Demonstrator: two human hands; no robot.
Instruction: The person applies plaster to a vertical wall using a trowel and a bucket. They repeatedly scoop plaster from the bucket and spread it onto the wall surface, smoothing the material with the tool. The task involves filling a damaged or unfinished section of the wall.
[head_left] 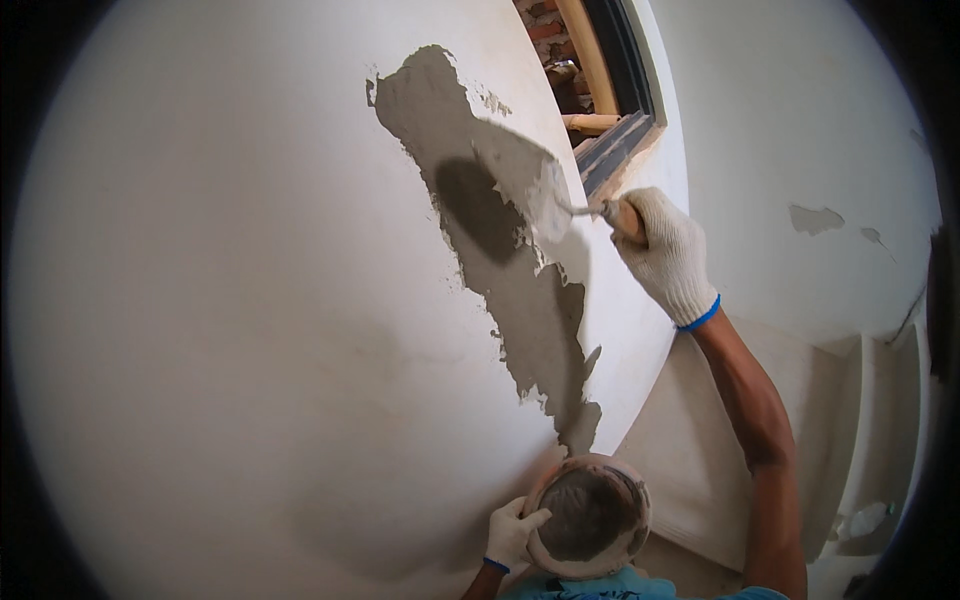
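My right hand [665, 255], in a white knitted glove with a blue cuff, is closed around the wooden handle of a trowel [552, 205]. The trowel's metal blade, smeared with grey, lies at the right edge of a long patch of grey mortar [535, 320] on the white wall [250, 280]. A darker oval area shows in the patch's upper half. Low in the view, my gloved left hand [512, 532] grips a round bowl [638, 497] by its rim, thumb over the edge. Grey mortar [580, 515] fills much of the bowl, which is close to the patch's lower end.
Beyond the trowel is a window opening with a dark frame [625, 140], with brickwork [550, 35] behind it. The adjoining wall has a small bare grey spot [815, 218]. Pale built-in ledges [850, 440] stand at the lower right, with a clear plastic item [865, 520] on one.
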